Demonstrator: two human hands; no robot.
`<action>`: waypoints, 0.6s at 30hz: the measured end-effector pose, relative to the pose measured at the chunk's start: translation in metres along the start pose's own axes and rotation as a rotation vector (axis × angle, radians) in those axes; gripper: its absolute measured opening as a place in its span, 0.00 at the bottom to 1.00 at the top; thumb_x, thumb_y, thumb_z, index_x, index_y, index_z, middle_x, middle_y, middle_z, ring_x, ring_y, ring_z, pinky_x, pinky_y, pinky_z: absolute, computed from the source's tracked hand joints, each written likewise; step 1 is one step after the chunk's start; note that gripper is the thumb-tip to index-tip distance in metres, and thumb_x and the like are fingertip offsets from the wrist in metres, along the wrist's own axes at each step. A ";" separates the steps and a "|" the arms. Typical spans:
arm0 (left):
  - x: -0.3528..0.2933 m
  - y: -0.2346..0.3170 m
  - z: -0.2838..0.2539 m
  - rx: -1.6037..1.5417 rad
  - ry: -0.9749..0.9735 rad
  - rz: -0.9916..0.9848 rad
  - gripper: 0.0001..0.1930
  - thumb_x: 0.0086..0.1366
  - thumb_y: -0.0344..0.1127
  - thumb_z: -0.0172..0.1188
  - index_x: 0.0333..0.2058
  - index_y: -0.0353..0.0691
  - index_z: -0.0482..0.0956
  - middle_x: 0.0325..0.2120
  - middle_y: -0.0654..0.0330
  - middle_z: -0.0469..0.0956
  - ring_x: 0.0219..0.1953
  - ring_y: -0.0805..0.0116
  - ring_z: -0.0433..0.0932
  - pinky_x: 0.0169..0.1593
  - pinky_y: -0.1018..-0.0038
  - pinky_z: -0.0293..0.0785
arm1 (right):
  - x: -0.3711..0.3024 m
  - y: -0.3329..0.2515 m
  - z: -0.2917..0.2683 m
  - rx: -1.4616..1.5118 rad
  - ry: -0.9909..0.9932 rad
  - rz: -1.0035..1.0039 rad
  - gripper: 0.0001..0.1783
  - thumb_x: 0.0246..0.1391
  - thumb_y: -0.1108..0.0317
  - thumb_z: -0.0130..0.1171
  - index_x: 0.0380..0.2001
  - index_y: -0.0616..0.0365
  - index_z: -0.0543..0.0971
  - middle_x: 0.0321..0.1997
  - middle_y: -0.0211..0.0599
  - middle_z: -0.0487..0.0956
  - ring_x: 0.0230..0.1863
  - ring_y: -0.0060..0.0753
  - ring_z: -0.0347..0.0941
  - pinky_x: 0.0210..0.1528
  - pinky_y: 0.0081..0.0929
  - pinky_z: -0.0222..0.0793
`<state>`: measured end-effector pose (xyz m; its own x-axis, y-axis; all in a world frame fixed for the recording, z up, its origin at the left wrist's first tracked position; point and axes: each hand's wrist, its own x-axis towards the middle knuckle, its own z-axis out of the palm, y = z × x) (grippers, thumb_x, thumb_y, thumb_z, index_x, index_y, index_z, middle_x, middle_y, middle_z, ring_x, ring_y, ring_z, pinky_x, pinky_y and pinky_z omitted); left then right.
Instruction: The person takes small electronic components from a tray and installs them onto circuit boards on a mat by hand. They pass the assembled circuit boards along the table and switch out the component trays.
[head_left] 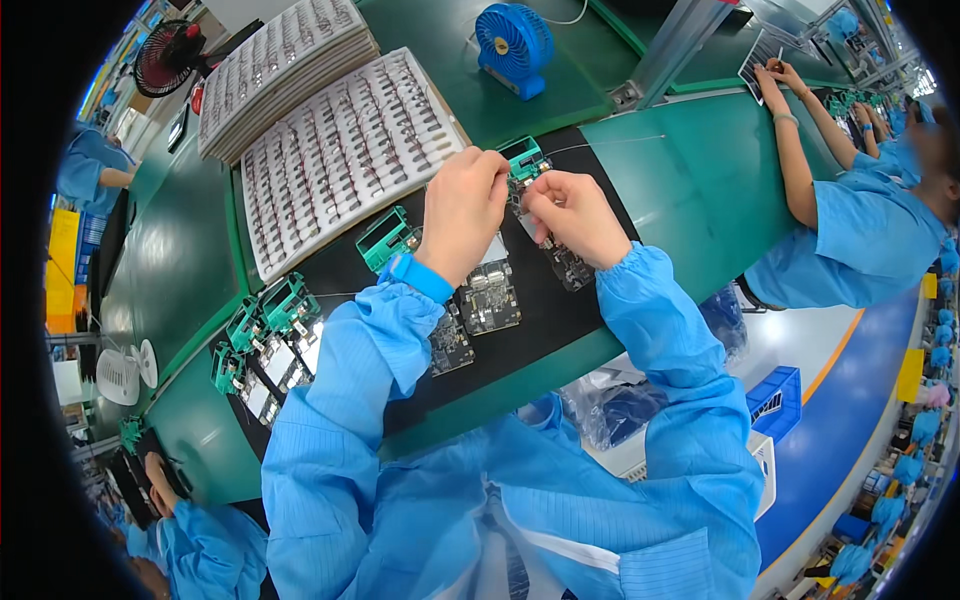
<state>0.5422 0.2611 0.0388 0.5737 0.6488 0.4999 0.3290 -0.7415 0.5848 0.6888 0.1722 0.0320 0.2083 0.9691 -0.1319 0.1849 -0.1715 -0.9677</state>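
Note:
Over the black mat point(545, 315) my two hands work close together at a circuit board with a green frame point(524, 157). My left hand point(462, 212), with a blue wrist band point(421, 277), has its fingers pinched beside that frame. My right hand point(580, 217) is closed, thumb against fingers, over the same board's lower part point(568, 268). Whatever either hand pinches is hidden or too small to name. Left of them lie another green-framed piece point(387, 238) and bare circuit boards point(490, 302), partly covered by my left arm.
A white foam tray point(330, 150) with rows of small wired parts stands beyond my left hand, beside a stack of similar trays point(285, 55). Several green-framed boards point(290, 305) lie at left. A blue fan point(515, 48) stands ahead. A co-worker point(840, 225) sits at right.

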 end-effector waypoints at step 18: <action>-0.008 -0.005 0.015 0.290 -0.082 0.148 0.17 0.53 0.23 0.60 0.44 0.34 0.79 0.40 0.52 0.73 0.43 0.55 0.73 0.46 0.63 0.71 | 0.016 0.018 -0.035 0.326 -0.167 0.231 0.11 0.58 0.65 0.60 0.35 0.64 0.80 0.27 0.29 0.79 0.25 0.16 0.74 0.22 0.13 0.65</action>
<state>0.5477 0.2569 0.0224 0.6858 0.5233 0.5059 0.4307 -0.8521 0.2975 0.7291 0.1788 0.0197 0.0454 0.9320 -0.3596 -0.1670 -0.3478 -0.9226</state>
